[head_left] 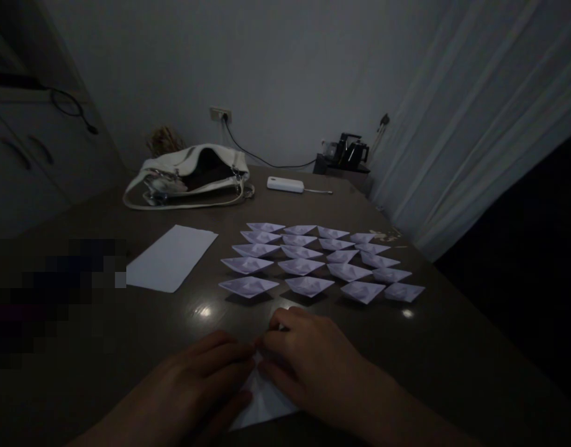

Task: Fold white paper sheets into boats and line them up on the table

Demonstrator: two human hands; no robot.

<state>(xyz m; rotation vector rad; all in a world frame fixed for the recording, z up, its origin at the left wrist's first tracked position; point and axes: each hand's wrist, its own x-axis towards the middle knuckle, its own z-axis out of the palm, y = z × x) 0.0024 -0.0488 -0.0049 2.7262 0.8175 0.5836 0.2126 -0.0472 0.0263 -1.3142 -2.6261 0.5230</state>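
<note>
At the table's near edge lies a partly folded piece of white paper, narrowing to a point between my hands. My left hand covers its left side, fingers close together and pressed on the paper, thumb lower down. Bent fingers of my right hand grip the paper near its top point and cover its right side. What the fingertips do there is partly hidden. Just beyond my hands, several folded paper boats stand in rows. A stack or sheet of plain white paper lies flat to their left.
A white handbag rests at the back left of the dark table. Near the far edge is a white power bank with a short cable. Paper scraps lie by the right edge; a curtain hangs beyond.
</note>
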